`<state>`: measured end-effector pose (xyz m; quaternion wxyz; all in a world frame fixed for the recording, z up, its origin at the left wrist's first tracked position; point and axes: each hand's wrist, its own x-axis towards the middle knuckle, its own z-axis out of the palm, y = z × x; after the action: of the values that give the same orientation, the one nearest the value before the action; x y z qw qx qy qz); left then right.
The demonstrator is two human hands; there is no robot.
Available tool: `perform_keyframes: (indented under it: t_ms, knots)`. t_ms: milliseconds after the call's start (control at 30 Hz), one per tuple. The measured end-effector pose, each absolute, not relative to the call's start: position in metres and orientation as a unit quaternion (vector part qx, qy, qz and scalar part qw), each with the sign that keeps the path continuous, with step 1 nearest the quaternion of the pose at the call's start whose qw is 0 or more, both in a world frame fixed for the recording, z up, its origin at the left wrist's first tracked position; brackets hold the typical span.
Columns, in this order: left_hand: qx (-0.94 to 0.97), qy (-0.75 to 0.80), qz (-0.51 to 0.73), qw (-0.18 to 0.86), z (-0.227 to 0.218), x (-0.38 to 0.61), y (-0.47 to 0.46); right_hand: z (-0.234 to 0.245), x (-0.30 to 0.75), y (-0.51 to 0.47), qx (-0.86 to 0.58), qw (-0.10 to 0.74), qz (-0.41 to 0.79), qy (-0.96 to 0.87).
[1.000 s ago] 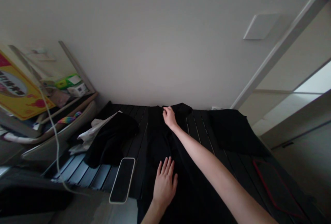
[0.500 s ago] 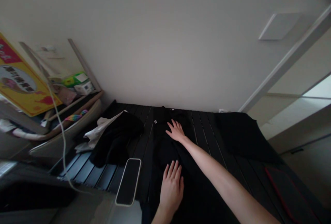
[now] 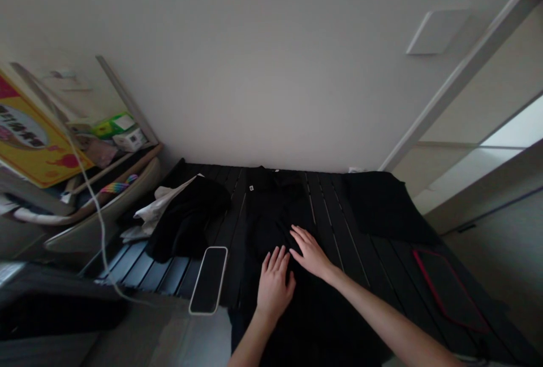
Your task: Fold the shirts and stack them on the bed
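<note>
Two checks first. Where does the black garment [image 3: 271, 225] lie, and along which axis?

At the middle of the dark slatted table [image 3: 335, 225]. Its long axis runs near to far, from beyond the bottom of the view to the table's far edge at the wall. A small white tag [image 3: 251, 188] sits on its far part, toward the left.

State of each hand?

Left hand [image 3: 275, 285]: palm down on the cloth, fingers spread and pointing far. Right hand [image 3: 309, 253]: also flat on the cloth, fingers slightly spread and angled far and left. Neither hand pinches anything. They lie just beside each other, not touching.

Items bordering the work area?

Left: a phone in a pale case [image 3: 208, 280] lies just beside the garment, slanted, its near end overhanging the table edge. Farther left sits a bunched black cloth [image 3: 186, 220], with white fabric [image 3: 158, 207] at its left side. Right: a flat black cloth [image 3: 384, 208] lies well apart from the garment, with bare slats between them. Near right: a dark pad with red trim [image 3: 445, 293] rests on the table.
</note>
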<state>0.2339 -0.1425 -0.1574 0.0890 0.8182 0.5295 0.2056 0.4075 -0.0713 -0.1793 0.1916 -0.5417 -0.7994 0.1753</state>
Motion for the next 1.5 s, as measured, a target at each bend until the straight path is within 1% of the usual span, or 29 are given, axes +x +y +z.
perform_keyframes:
  t_ms: [100,200,267,400,433,500,600,667,767,833,900,967,1033,1133,1233,1333,1433,1500]
  knots:
    - [0.825,0.522,0.202,0.075,-0.159,0.235,-0.144,-0.172,0.422,-0.116,-0.556,0.203,0.171,-0.788]
    - [0.830,0.521,0.193,0.059,-0.160,0.236,-0.148,-0.162,0.431,-0.150,-0.596,0.184,0.164,-0.765]
    - [0.834,0.518,0.181,0.054,-0.161,0.234,-0.154,-0.154,0.437,-0.167,-0.628,0.147,0.163,-0.747]
    - [0.849,0.503,0.158,0.041,-0.163,0.223,-0.175,-0.136,0.449,-0.193,-0.673,0.019,0.138,-0.727]
    - [0.852,0.498,0.155,0.037,-0.164,0.218,-0.181,-0.130,0.451,-0.199,-0.671,-0.003,0.130,-0.730]
    - [0.859,0.489,0.149,0.030,-0.164,0.207,-0.194,-0.119,0.448,-0.214,-0.656,-0.017,0.125,-0.744]
    - [0.867,0.478,0.136,0.026,-0.162,0.188,-0.211,-0.103,0.433,-0.242,-0.607,0.005,0.164,-0.778]
    - [0.874,0.468,0.127,0.027,-0.158,0.175,-0.221,-0.096,0.422,-0.263,-0.538,0.010,0.241,-0.808]
    - [0.884,0.453,0.110,0.031,-0.151,0.155,-0.235,-0.090,0.418,-0.283,-0.426,-0.004,0.383,-0.820]
    - [0.890,0.445,0.089,0.034,-0.149,0.141,-0.242,-0.092,0.427,-0.285,-0.422,0.014,0.407,-0.810]
    - [0.893,0.444,0.064,0.031,-0.150,0.130,-0.246,-0.099,0.444,-0.278,-0.458,0.047,0.348,-0.817]
    - [0.897,0.440,0.040,0.018,-0.155,0.121,-0.248,-0.112,0.466,-0.269,-0.472,0.064,0.245,-0.844]
    - [0.899,0.438,0.022,0.000,-0.163,0.115,-0.245,-0.129,0.488,-0.261,-0.453,0.062,0.156,-0.876]
    - [0.896,0.443,0.007,-0.017,-0.175,0.114,-0.240,-0.155,0.511,-0.257,-0.421,0.057,0.087,-0.901]
    - [0.896,0.444,0.008,-0.025,-0.178,0.118,-0.236,-0.174,0.516,-0.257,-0.417,0.061,0.058,-0.905]
    - [0.915,0.402,0.029,-0.012,-0.172,0.120,-0.235,-0.180,0.509,-0.255,-0.381,0.090,0.056,-0.919]
    - [0.931,0.349,0.080,0.068,-0.159,0.121,-0.236,-0.172,0.501,-0.248,-0.311,0.157,0.091,-0.933]
    - [0.907,0.365,0.151,0.147,-0.149,0.123,-0.236,-0.159,0.496,-0.240,-0.306,0.216,0.141,-0.916]
